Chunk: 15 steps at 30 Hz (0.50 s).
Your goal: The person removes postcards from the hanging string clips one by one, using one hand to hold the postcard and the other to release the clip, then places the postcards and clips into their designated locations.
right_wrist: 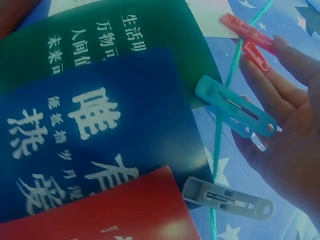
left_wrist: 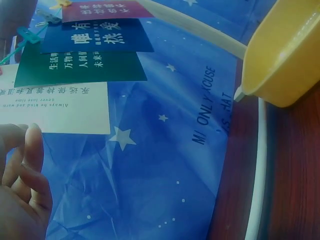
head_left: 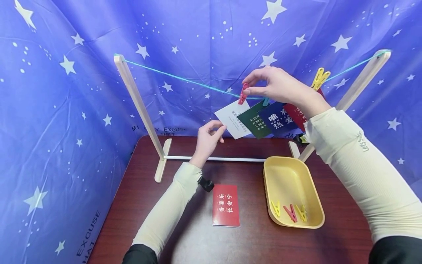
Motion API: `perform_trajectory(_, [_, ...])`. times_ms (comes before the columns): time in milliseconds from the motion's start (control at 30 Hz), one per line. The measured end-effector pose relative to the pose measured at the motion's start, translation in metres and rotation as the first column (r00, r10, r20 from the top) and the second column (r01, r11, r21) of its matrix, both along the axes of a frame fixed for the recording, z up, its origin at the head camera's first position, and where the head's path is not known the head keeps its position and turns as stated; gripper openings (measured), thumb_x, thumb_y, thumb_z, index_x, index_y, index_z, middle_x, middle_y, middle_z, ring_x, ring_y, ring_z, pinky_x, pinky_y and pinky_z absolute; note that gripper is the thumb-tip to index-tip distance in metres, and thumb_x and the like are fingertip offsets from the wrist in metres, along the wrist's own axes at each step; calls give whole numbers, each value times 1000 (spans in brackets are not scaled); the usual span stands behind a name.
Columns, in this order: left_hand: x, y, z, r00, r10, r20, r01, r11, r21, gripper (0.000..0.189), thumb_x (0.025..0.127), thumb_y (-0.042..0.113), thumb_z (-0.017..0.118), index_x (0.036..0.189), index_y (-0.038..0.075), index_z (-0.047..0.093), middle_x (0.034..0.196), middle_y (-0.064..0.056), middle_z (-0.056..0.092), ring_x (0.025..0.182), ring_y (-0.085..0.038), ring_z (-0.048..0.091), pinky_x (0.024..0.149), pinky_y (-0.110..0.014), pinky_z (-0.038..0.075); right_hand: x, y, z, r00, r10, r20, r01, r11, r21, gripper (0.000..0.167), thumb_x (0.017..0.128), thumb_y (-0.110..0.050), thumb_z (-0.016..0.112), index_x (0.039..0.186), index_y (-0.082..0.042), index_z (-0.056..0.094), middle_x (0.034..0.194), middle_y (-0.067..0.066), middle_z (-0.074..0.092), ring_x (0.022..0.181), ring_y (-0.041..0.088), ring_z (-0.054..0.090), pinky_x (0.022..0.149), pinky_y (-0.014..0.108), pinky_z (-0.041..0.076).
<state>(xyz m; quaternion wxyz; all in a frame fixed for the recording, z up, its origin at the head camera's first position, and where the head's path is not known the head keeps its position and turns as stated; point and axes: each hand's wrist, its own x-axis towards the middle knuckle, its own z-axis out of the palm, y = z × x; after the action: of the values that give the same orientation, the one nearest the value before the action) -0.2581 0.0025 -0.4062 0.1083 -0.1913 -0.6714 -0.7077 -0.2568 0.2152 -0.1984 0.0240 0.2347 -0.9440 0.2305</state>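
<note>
Up at the sagging teal cord (right_wrist: 217, 145), left of the other cards, a white card (head_left: 232, 119) hangs tilted with a red clip (head_left: 243, 94) at its top end, and both hands are on the job. Right hand (head_left: 275, 84) has the clip pinched by the handles between thumb and fingers; the clip lies across the cord with its nose over the card's edge. Can't tell if the clip is fully biting yet.

Key bit of geometry imo: the card lies below the right hand and up and to the right of the left hand (head_left: 207, 141), its long axis slanting from the clip down to the right. So the right hand is nearer the top end, while the left sits right at the left long side. Its thumb and finger come together at that edge, but whether they actually grip the card or only touch it, I can't tell from any of the 3 views.

The white card's right side overlaps a green card (head_left: 252, 121), then comes a blue card (head_left: 280, 117) and a red card (right_wrist: 125, 210) along the same cord. Down on the table (head_left: 257, 242) there's 1 red-topped card stack (head_left: 225, 205), or maybe just 1 thick card, plus a yellow tray (head_left: 290, 172) with 3 loose clips (head_left: 291, 213) in it.
</note>
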Motion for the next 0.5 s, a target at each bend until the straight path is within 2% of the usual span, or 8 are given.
perform_trajectory(133, [0,-1,0,1000,-4,-17,4,1000,9,13,97,3,72,102,-8,73,93,-19,72,49,-7,58,53,-21,45,0,1,-4,1000,7,-19,-7,1000,-31,34,102,-29,69,127,-6,68,119,16,73,122,31,55,103,56,40])
perform_trajectory(267, [0,-2,1,1000,-3,-30,4,1000,16,13,96,3,73,102,-9,73,92,-18,72,49,-7,58,54,-20,46,1,3,-9,996,24,-87,-30,997,-72,27,102,-25,70,120,-5,69,113,15,72,118,28,53,102,55,38])
perform_trajectory(500, [1,-3,3,999,8,-33,-7,1000,24,13,95,4,74,101,-7,75,91,-15,73,49,-10,58,54,-24,46,2,6,-17,977,38,-211,-64,991,-116,16,98,-14,74,109,-2,72,111,13,62,105,23,49,88,45,38])
